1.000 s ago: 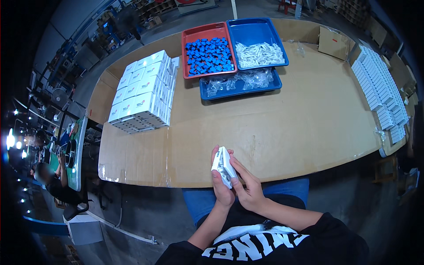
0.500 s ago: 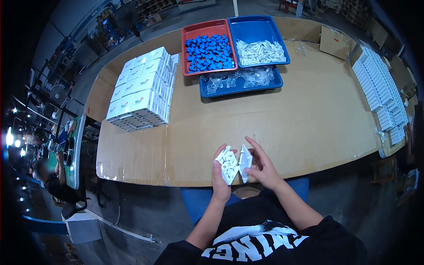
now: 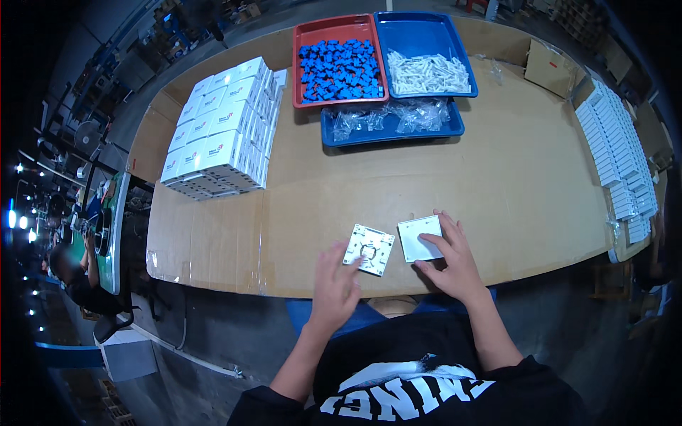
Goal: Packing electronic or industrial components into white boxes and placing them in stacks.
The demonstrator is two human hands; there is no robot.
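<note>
A white square plate (image 3: 380, 245) with a round centre ring and small cutouts lies flat on the table near its front edge. My left hand (image 3: 335, 287) is at its lower left corner, fingers stretched out and a little blurred, one fingertip over the plate. Just right of it is a plain white square cover (image 3: 410, 233), smooth face up. My right hand (image 3: 455, 266) grips this cover at its right side, with the thumb at the lower edge and a finger across the top face. A narrow gap separates the two white pieces.
White boxes (image 3: 213, 138) are stacked at the left. At the back stand a red tray (image 3: 305, 32) of small blue parts, a blue tray (image 3: 419, 35) of white slim parts, and a lower blue tray (image 3: 391, 137) with clear bags. Rows of white pieces (image 3: 614, 149) line the right edge.
Both white pieces were held up, tilted, between my hands; now they lie flatter and farther apart. My left hand has loosened from the plate, and my right hand has moved right with the cover.
</note>
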